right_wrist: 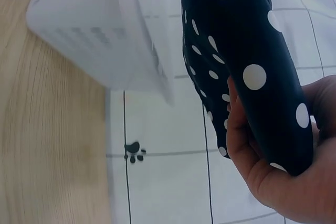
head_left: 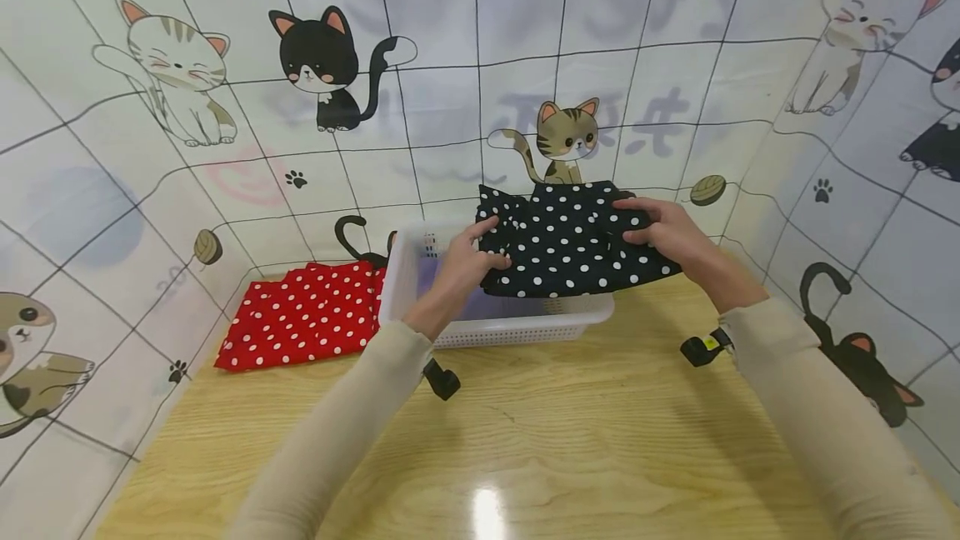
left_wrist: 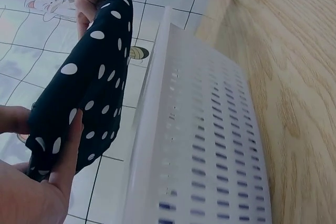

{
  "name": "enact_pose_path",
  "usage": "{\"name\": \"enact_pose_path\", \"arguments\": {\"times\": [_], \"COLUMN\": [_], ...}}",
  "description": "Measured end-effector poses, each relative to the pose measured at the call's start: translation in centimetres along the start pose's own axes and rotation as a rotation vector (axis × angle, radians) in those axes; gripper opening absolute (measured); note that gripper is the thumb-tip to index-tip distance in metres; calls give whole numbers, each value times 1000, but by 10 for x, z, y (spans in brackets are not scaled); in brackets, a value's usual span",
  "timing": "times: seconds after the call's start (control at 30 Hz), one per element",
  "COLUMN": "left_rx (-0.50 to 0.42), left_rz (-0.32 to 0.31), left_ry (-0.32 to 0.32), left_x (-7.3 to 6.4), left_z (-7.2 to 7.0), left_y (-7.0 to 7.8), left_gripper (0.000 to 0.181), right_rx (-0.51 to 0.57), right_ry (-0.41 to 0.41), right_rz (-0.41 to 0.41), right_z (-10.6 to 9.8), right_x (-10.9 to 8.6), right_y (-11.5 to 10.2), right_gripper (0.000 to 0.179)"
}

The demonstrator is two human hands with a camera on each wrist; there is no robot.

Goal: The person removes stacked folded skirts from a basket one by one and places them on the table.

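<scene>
A folded black cloth with white polka dots (head_left: 570, 240) is held up over a white plastic basket (head_left: 510, 330) in the head view. My left hand (head_left: 468, 267) pinches its left end between thumb and fingers. At the right end, my right hand (head_left: 667, 233) grips the folded edge. In the left wrist view the cloth (left_wrist: 97, 72) hangs in a loose fold beside the basket's slotted wall (left_wrist: 205, 145). The right wrist view has the thumb and fingers (right_wrist: 244, 140) curled round the cloth's thick end. Something lilac lies in the basket, partly hidden by the cloth.
Left of the basket, a folded red cloth with white dots (head_left: 307, 315) lies on the wooden table (head_left: 525, 440). A white wall covering with cat drawings (head_left: 435, 107) stands close behind and at both sides. Black wrist cameras (head_left: 442, 379) jut from under both sleeves.
</scene>
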State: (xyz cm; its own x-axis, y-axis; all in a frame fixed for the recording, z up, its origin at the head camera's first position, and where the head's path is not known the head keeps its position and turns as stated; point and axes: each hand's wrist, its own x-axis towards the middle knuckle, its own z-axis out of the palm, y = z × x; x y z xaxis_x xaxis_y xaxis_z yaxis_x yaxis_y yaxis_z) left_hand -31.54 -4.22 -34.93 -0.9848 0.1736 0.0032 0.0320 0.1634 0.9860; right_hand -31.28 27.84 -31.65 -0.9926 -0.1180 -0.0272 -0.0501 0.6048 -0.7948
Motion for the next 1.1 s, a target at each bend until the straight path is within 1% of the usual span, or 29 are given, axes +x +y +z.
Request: {"name": "enact_pose_path", "arguments": {"times": [0.1,0.2,0.3,0.47,0.53,0.7,0.93,1.0,1.1], "left_rx": [-10,-20,-19,23,40,46,36,46,69], "left_rz": [-5,-5,5,28,30,35,48,41,30], "left_ry": [-27,-57,-69,-60,-43,-3,-9,-12,-27], "left_x": [3,6,10,16,17,18,22,23,24], "left_z": [7,17,28,48,56,78,106,113,123], "left_y": [0,-1,-3,-4,-3,0,1,0,2], "left_gripper": [82,82,80,72,68,61,34,33,38], "right_rx": [-30,-48,-63,-97,-111,-128,-164,-179,-197], "right_ry": [1,1,1,12,11,1,7,18,40], "right_rz": [5,10,9,23,33,48,80,94,105], "right_z": [-6,-13,-21,-35,-40,-56,-75,-79,-83], "right_x": [1,-2,-3,-7,-8,-10,-12,-13,-15], "right_y": [5,14,23,38,44,59,79,84,92], "right_gripper": [60,60,61,61,62,63,65,64,63]}}
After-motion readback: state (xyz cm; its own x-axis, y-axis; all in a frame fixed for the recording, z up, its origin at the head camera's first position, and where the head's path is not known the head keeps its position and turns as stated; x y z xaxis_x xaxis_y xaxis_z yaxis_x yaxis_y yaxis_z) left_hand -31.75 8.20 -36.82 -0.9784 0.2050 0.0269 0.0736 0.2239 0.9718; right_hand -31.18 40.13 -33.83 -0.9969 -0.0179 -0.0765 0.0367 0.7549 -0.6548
